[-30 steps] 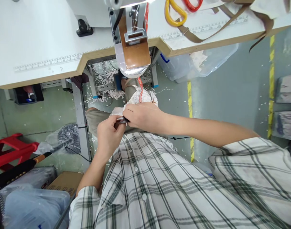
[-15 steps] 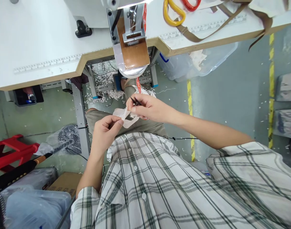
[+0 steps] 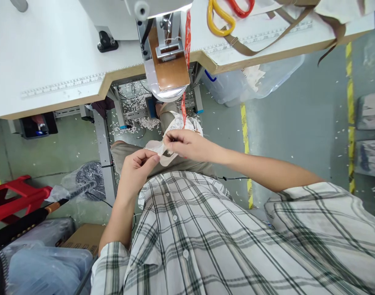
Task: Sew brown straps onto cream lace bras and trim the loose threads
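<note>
My left hand pinches the near left edge of a thin whitish fabric piece over my lap. Thumb and fingers of my right hand are closed on the same piece a little further right. Its curled lower edge hangs between both hands. No snips show in my right hand now; its palm is hidden. A twisted red strip runs down from the machine to just behind that hand. More white patterned fabric lies on my knee behind it.
Ahead stands a sewing machine with a brown plate, on a white table with a notched edge. Yellow-handled scissors and brown straps lie at right. A clear bin stands below; a red stand is left.
The black snips that showed in my right hand are no longer visible. That hand has turned and dropped slightly, with its fingers on the fabric. My left hand holds nearly still.
</note>
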Tool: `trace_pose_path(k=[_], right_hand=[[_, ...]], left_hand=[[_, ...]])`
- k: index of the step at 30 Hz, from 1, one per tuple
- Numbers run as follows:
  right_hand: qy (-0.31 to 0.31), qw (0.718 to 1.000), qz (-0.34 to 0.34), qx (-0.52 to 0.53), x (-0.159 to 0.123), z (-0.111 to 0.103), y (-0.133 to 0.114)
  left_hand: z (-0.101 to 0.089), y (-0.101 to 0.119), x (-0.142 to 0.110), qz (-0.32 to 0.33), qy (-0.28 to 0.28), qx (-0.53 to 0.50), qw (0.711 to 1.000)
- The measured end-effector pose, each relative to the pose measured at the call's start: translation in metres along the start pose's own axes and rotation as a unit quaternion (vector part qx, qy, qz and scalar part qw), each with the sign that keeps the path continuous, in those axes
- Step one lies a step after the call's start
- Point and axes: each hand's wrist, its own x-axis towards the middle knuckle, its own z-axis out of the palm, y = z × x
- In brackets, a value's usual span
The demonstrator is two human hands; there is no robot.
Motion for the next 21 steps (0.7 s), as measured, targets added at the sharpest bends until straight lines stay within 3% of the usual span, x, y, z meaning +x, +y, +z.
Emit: trace_pose_path(k=[3,5,7,9,13,16,21], right_hand=[[-0.006,0.984,0.053,0.168,-0.002,0.002,0.000],[0.004,0.987,0.034,0.159,-0.003,0.003,0.001],[0.036,0.998,0.005,0.049,-0.003,0.002,0.003],[0.052,0.991,-0.011,-0.124,-0.002,-0.003,0.007],[0.075,0.906,0.008,-0.416,-0.005,-0.016,0.015],[0.134,0.870,-0.023,-0.473,-0.014,-0.018,0.012],[0.104,0.890,-0.127,-0.426,-0.020,0.002,-0.007]], left_hand=[[0.000,-0.002,0.002,-0.025,-0.019,-0.075,0.997],[0.000,-0.002,0.003,-0.036,-0.034,-0.109,0.993],[0.000,-0.001,0.003,-0.044,-0.045,-0.128,0.990],[0.000,0.001,0.003,-0.051,-0.048,-0.138,0.988],[-0.002,0.004,0.003,-0.063,-0.041,-0.167,0.983],[-0.004,0.007,0.005,-0.083,-0.043,-0.212,0.973],[-0.005,0.019,0.008,-0.126,-0.113,-0.204,0.964]])
